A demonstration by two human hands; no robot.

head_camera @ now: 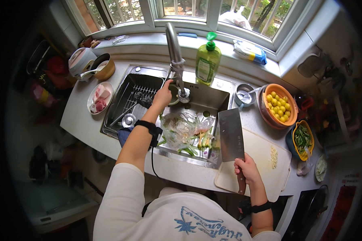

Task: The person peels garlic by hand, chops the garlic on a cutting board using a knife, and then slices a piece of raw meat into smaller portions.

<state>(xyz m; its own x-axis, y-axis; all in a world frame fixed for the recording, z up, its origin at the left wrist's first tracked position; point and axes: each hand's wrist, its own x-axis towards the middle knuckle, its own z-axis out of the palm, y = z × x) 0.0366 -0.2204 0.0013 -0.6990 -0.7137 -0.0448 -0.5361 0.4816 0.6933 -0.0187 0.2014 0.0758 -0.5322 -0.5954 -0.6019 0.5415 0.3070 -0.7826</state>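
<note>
My right hand (248, 170) grips the wooden handle of a Chinese cleaver (231, 135), its broad blade up over the edge between sink and cutting board. Minced garlic or a similar pale food (274, 157) lies on the white cutting board (259, 150). My left hand (163, 95) reaches to the steel faucet (173, 42), beside a green round dish (173, 94) partly behind the spout; whether its fingers grip anything is hidden. Clear plastic bags (179, 129) and green vegetable scraps (203, 140) lie in the steel sink basin (220, 102).
Left of the sink are a plate of raw meat (100, 98), a pot (104, 70) and a rice cooker (80, 61). A green soap bottle (207, 63) stands behind. On the right are a small pan (245, 94), yellow fruit (279, 107) and a basket of greens (302, 138).
</note>
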